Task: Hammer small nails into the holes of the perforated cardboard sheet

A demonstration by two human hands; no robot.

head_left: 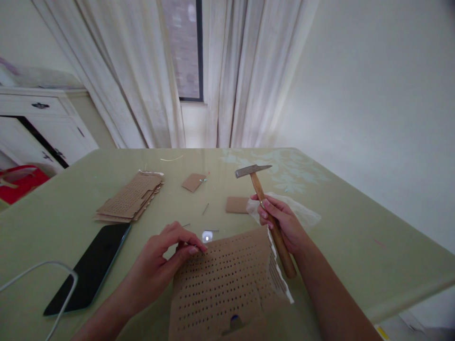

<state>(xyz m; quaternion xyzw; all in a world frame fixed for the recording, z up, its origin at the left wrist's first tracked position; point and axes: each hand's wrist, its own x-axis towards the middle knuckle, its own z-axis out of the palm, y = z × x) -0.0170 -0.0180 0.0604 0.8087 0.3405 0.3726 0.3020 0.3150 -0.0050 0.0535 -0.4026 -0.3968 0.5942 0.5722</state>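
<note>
My right hand (284, 225) grips the wooden handle of a hammer (265, 201), its metal head raised above the table and pointing left. My left hand (167, 258) rests on the top left edge of a brown perforated cardboard sheet (227, 289) in front of me, its fingertips pinched together as if around a small nail, which I cannot make out clearly. The sheet's right edge shows white corrugated layers.
A pale green table (355, 246) holds a stack of perforated cardboard (130, 196), two small cardboard pieces (194, 182) (237, 204), loose nails (205, 209), a clear plastic bag (302, 213), a dark tablet (92, 265) and a white cable (53, 274). Curtains and a white cabinet stand behind.
</note>
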